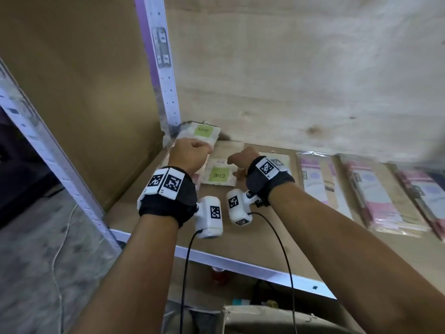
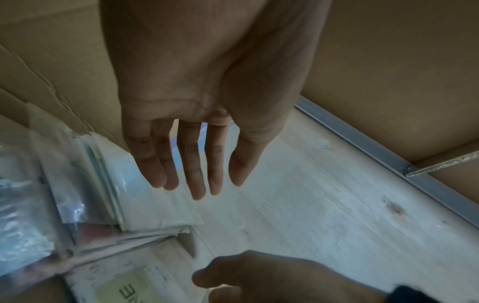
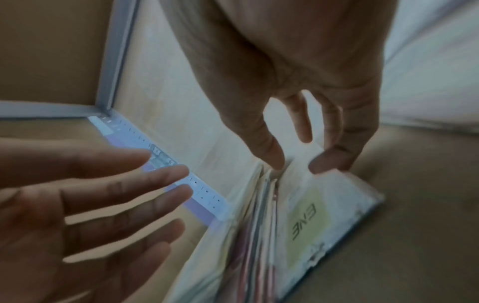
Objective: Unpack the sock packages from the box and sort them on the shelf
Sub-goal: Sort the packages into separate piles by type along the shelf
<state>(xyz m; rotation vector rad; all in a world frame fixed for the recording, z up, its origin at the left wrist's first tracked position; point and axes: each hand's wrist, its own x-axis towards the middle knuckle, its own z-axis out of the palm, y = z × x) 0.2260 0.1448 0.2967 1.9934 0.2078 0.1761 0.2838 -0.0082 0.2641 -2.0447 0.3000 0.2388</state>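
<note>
Far left, the shelf upright runs down into the corner, and a green-labelled sock package sits tucked against it. The left hand hangs just beside it with fingers straight and spread, holding nothing. Next along, a second green-labelled package lies on the shelf board, on a stack of flat packs. The right hand comes down on its near edge, thumb and fingers narrowed around that edge, though blur hides whether they have actually closed on it. Further right, the pink-printed packages lie in a row. This looks like the sorting step: squaring up the green pile. Next, the right hand needs a firm pinch before sliding that pack toward the corner.
</note>
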